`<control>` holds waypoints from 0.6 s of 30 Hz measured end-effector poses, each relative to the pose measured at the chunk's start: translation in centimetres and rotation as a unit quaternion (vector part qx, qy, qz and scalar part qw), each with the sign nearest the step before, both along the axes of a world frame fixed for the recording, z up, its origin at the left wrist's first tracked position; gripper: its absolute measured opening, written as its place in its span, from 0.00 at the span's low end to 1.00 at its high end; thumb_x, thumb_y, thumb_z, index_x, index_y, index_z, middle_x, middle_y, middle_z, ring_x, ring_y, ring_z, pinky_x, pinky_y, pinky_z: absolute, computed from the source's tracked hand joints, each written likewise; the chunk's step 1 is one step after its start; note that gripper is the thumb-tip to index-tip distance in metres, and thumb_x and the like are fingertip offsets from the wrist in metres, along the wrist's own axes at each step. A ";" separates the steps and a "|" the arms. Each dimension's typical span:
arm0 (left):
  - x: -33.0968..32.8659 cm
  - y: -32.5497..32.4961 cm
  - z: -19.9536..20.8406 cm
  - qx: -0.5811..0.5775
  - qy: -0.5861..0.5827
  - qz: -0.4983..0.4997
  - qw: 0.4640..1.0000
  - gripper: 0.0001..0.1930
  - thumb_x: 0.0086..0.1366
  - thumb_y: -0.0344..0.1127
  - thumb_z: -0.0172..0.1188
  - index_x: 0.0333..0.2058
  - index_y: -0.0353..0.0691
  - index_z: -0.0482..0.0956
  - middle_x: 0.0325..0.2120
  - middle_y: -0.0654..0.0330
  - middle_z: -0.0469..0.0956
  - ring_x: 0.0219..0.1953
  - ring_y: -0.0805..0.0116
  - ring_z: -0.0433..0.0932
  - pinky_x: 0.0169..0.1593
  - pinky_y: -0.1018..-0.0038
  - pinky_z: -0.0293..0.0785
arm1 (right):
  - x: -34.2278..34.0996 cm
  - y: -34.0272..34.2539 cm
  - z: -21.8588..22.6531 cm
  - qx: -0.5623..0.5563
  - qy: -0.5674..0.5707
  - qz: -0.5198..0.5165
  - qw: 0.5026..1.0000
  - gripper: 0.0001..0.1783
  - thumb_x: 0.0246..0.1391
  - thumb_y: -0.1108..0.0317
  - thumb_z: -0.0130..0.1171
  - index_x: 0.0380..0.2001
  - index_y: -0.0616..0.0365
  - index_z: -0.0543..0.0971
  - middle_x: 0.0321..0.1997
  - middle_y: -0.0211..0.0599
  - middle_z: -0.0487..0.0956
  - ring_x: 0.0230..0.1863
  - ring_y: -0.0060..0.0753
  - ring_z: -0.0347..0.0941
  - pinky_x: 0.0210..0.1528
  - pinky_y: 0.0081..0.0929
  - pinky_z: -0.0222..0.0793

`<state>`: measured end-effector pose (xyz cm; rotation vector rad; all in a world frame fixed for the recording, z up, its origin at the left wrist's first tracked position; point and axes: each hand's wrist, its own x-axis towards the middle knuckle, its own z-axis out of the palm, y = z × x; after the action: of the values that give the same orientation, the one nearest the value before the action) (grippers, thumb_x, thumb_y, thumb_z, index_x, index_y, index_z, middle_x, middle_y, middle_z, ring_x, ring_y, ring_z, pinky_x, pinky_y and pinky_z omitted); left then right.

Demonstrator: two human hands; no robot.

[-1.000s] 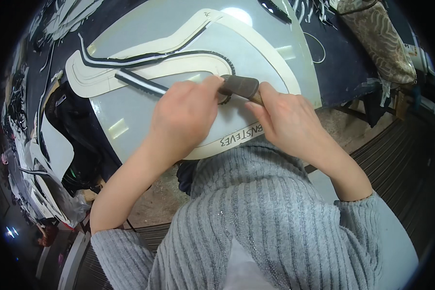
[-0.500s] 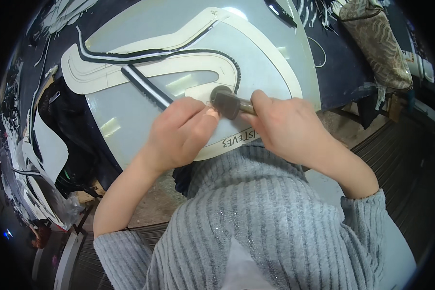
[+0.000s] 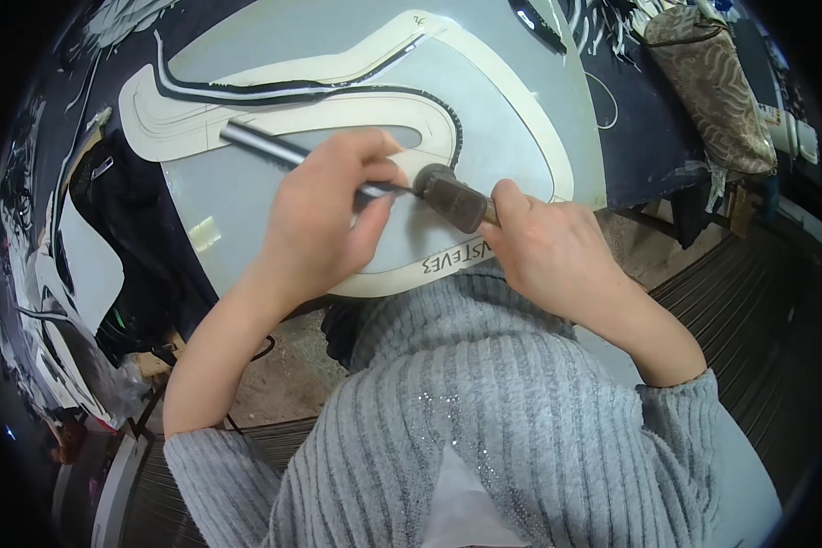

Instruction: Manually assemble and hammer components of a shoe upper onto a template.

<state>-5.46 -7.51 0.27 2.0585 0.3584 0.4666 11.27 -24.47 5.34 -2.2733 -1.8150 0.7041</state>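
Note:
My right hand point(image 3: 553, 239) is closed round the handle of a hammer point(image 3: 452, 199); the hammer's dark head is over the pattern piece, close to my left fingertips. My left hand point(image 3: 320, 215) pinches a black-and-white strip point(image 3: 258, 144), which runs under the fingers and shows again by the thumb. The cream curved pattern piece point(image 3: 530, 114) has pencil lines and handwriting on it. Along its inner curve lies a narrow black edging point(image 3: 452, 119) with a notched edge. Another length of black-and-white strip point(image 3: 237, 91) lies loosely bent across its upper left part.
A pale board point(image 3: 511, 55) lies under the pattern piece, with a patch of clear tape on it. A patterned fabric pouch point(image 3: 708, 91) is at the far right, near a thin loop of cord point(image 3: 605, 99). Black cloth point(image 3: 142, 237) and white cut pieces hang at the left.
The hammer and my right hand have shifted slightly right and lower. My left hand has risen and its fingers have parted from a tight pinch. The pattern piece has turned slightly.

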 end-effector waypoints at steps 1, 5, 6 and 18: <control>-0.3 0.7 -0.5 0.104 0.008 -0.060 0.993 0.24 0.54 0.16 0.64 0.49 0.33 0.67 0.41 0.54 0.81 0.42 0.64 0.85 0.44 0.72 0.78 | 0.0 -0.1 0.0 0.004 0.001 -0.002 1.000 0.18 0.62 0.58 0.57 0.27 0.61 0.67 0.15 0.45 0.75 0.17 0.49 0.76 0.19 0.40 0.70; -0.4 0.9 -0.4 0.143 -0.013 -0.072 0.987 0.24 0.53 0.14 0.62 0.48 0.32 0.67 0.40 0.52 0.80 0.42 0.62 0.85 0.43 0.72 0.79 | 0.3 0.6 0.6 -0.023 0.024 -0.002 0.999 0.18 0.63 0.59 0.57 0.28 0.61 0.67 0.15 0.46 0.75 0.17 0.50 0.75 0.19 0.42 0.70; -0.3 0.9 -0.4 0.136 -0.012 -0.076 0.988 0.24 0.53 0.14 0.62 0.48 0.32 0.67 0.39 0.52 0.80 0.41 0.61 0.85 0.43 0.72 0.79 | 0.2 0.2 0.4 -0.021 0.018 0.002 1.000 0.18 0.63 0.59 0.57 0.28 0.62 0.67 0.15 0.46 0.75 0.18 0.51 0.75 0.20 0.43 0.70; -0.3 0.7 -0.3 0.104 -0.002 -0.064 0.992 0.23 0.53 0.14 0.61 0.48 0.31 0.68 0.38 0.51 0.80 0.40 0.58 0.85 0.43 0.72 0.81 | 0.1 0.3 0.8 -0.026 0.046 0.015 0.998 0.18 0.64 0.59 0.55 0.28 0.62 0.67 0.14 0.45 0.73 0.17 0.51 0.74 0.20 0.43 0.69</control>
<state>-5.80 -6.86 -0.04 2.2670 0.1799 0.4463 11.36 -24.12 6.18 -2.2098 -1.8123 0.8554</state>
